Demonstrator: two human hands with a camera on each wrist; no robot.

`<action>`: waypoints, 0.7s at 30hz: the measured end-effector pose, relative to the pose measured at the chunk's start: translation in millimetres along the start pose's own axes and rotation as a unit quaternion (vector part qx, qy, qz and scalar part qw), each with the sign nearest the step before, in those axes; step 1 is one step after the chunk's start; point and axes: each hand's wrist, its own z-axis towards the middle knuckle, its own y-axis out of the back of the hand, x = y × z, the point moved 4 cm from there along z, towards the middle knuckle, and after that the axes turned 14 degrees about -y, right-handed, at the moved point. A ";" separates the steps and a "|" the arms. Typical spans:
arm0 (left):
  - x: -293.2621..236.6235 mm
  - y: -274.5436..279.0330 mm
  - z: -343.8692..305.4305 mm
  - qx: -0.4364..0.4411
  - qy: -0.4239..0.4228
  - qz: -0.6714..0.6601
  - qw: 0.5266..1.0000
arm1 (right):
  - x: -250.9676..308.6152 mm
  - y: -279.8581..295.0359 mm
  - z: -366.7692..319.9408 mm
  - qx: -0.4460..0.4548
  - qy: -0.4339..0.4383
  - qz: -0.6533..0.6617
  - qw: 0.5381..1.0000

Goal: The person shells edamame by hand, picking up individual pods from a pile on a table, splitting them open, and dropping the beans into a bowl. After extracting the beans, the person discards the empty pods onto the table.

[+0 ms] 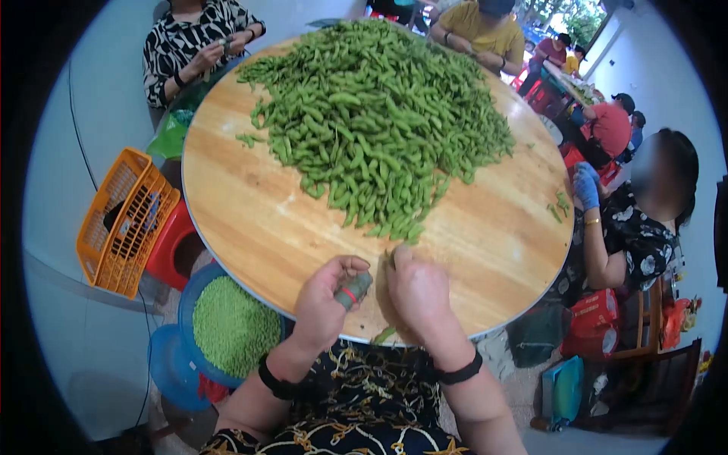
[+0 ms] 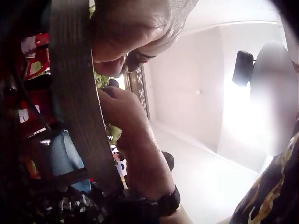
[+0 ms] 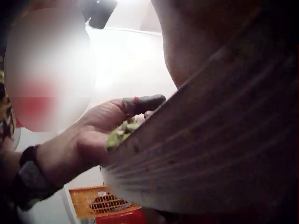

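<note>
A heap of green bean pods (image 1: 379, 114) covers the far and middle part of the round wooden table (image 1: 250, 220). At the near edge, the left hand (image 1: 317, 307) has curled fingers, its thumb wrapped in a grey-green cover with a red band. In the right wrist view, this left hand (image 3: 100, 126) holds green pods (image 3: 122, 133) against its palm. The right hand (image 1: 418, 292) is beside it, fingertips down near the tabletop by the heap's near tip; what they touch is unclear. A single pod (image 1: 384, 334) lies at the table's near edge.
Left of the table are a blue basin of shelled green beans (image 1: 231, 326), another blue basin (image 1: 173, 371), a red stool (image 1: 171, 246) and an orange crate (image 1: 125, 220). People sit around the far side and right. A few pods (image 1: 560, 206) lie near the right rim.
</note>
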 end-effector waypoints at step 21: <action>0.5 -17.1 -11.4 0.016 -0.073 0.003 0.997 | -9.5 14.7 -57.6 0.399 -0.145 0.666 0.613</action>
